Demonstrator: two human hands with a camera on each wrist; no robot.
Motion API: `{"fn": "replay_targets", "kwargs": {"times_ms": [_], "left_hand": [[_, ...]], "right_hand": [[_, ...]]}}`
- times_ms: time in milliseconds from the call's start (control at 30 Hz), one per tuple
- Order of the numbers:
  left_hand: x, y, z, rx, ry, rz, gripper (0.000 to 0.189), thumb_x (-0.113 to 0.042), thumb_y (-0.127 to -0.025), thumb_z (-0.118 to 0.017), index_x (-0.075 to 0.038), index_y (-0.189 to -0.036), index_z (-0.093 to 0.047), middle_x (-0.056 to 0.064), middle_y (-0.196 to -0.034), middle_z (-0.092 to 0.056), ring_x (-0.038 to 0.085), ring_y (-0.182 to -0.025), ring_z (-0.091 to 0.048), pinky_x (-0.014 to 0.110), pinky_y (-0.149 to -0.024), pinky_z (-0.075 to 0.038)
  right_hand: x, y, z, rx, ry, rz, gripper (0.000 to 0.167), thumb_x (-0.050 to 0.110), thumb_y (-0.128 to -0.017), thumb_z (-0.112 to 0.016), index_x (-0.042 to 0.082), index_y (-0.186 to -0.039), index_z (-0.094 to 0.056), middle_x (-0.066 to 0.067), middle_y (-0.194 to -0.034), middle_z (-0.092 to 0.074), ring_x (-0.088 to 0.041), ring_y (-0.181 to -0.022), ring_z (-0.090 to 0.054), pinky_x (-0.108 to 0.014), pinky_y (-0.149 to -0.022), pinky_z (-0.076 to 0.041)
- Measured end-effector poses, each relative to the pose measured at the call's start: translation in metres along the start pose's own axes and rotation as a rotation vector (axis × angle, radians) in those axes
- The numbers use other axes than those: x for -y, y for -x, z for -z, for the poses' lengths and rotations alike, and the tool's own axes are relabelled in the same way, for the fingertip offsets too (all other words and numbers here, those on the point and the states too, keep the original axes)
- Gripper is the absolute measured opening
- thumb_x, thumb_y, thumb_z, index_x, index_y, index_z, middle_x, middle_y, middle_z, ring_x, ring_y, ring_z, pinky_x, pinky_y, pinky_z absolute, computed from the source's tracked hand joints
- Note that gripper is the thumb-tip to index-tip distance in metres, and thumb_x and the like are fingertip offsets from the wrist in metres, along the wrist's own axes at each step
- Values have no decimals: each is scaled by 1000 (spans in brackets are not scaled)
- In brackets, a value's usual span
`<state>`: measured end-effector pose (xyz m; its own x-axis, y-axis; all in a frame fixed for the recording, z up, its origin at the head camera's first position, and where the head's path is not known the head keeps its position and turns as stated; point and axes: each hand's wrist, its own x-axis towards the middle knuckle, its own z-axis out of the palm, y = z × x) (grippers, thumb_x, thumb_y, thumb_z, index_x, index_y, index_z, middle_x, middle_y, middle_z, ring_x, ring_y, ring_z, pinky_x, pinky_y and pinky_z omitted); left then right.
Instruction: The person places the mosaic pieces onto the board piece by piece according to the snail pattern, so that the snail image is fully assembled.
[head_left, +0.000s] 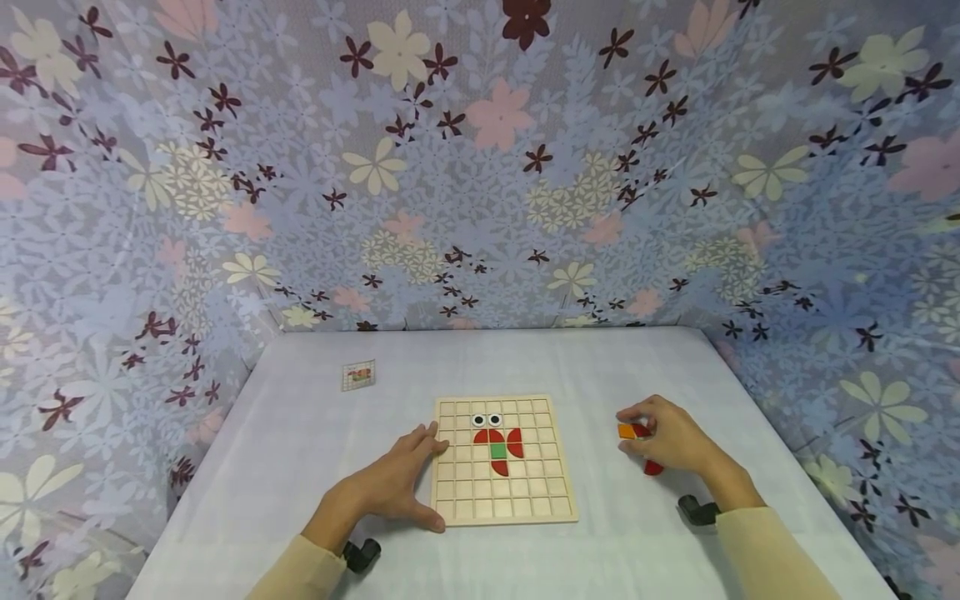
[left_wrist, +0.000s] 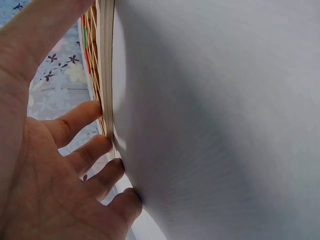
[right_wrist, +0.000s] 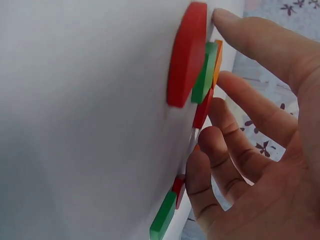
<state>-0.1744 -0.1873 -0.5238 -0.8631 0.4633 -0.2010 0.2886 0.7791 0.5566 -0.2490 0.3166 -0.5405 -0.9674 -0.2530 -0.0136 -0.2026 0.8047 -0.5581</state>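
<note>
My left hand (head_left: pixel 399 477) rests at the left side of a wooden grid board (head_left: pixel 536 487), fingers spread along its edge and thumb by the near corner. The left wrist view shows the fingertips touching the board's side. On the grid lie two round eye pieces (head_left: pixel 478 421), several red quarter-circle pieces (head_left: pixel 499 468) and a green square (head_left: pixel 498 451). Right of the board, my right hand (head_left: pixel 671 433) is over loose pieces. Its thumb and forefinger stand apart around an orange square (head_left: pixel 626 431). Beneath the hand are red pieces (right_wrist: pixel 187 55) and green pieces (right_wrist: pixel 205 75).
A small picture card (head_left: pixel 358 375) with a coloured pattern on a grid lies at the back left of the white table (head_left: pixel 292 433). Flowered cloth (head_left: pixel 480 208) stands behind the table and at both sides. A black device (head_left: pixel 697 510) is at each wrist.
</note>
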Motion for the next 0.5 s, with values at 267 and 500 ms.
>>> {"fn": "replay_targets", "kwargs": {"times_ms": [267,500], "left_hand": [[1,0,-1,-3,5,3,123,-51,-73,-113,-12,-172,-51,21,-195,-22,51,-182,-21,73,-142,-35],[2,0,-2,-8,7,-11,122,-51,-73,-113,-13,-172,-52,21,-195,-22,51,-182,-21,73,-142,-35]], "right_hand": [[-2,1,3,-1,-5,2,38,22,-94,-99,9,-128,-87,-6,-110,-72,-19,-90,-52,-27,-66,-46],[-1,2,4,-12,-11,-4,28,21,-97,-97,13,-123,-89,-3,-103,-70,-20,-88,-52,-28,-65,-44]]}}
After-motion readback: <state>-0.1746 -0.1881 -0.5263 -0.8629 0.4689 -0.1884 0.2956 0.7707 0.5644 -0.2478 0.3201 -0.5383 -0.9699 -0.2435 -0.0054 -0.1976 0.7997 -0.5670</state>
